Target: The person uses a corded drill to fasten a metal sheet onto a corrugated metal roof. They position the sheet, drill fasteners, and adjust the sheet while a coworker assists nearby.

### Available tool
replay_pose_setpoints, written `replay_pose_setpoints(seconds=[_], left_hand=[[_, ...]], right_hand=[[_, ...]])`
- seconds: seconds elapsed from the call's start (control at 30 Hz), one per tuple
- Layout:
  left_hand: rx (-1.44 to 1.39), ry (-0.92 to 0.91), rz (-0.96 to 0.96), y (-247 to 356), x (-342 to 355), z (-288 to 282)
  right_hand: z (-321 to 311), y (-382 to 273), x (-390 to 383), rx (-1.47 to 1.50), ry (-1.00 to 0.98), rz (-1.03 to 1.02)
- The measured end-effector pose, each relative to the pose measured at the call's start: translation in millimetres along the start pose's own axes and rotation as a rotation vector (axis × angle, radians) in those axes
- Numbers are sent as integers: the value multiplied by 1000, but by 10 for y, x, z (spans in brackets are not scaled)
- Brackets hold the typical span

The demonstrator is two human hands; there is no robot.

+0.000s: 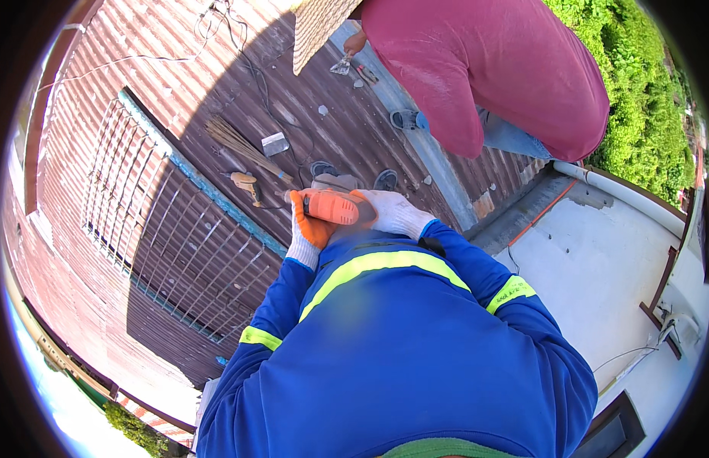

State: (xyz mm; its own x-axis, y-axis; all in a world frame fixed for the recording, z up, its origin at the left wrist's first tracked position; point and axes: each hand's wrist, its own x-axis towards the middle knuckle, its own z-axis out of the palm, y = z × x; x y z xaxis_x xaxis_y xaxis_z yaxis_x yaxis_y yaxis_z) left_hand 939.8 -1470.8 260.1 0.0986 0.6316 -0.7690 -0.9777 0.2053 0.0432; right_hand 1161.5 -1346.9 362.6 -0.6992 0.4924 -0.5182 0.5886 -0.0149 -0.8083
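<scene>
An orange power tool (333,206) is held in front of my waist, above the rusty corrugated roof (248,91). My left hand (309,229), in a white glove with orange palm and fingers, grips its left end. My right hand (393,214), also gloved, is closed on its right end; the fingertips are partly hidden by the tool. Just beyond are my two shoes (385,180). A yellow drill (246,185) lies to the left, near a stick broom (240,142) and a small silver object (275,144).
A co-worker (492,69) in maroon leans at upper right, holding a scraper (341,66) beside pliers (366,75). A metal grating (164,221) lies left, with cords (259,84) farther up. A concrete ledge (583,267), white pipe (621,197) and greenery (644,99) are right.
</scene>
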Motion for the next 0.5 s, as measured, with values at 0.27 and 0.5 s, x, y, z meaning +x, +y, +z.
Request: replay_pose_setpoints(seconds=[0.27,0.5], left_hand=[[-23,-53,30,-208,117,-20],[-53,-81,38,-346,174,-67]], right_hand=[[-83,116,-134,-119,40,0],[-181,36,-258,-126,23,18]])
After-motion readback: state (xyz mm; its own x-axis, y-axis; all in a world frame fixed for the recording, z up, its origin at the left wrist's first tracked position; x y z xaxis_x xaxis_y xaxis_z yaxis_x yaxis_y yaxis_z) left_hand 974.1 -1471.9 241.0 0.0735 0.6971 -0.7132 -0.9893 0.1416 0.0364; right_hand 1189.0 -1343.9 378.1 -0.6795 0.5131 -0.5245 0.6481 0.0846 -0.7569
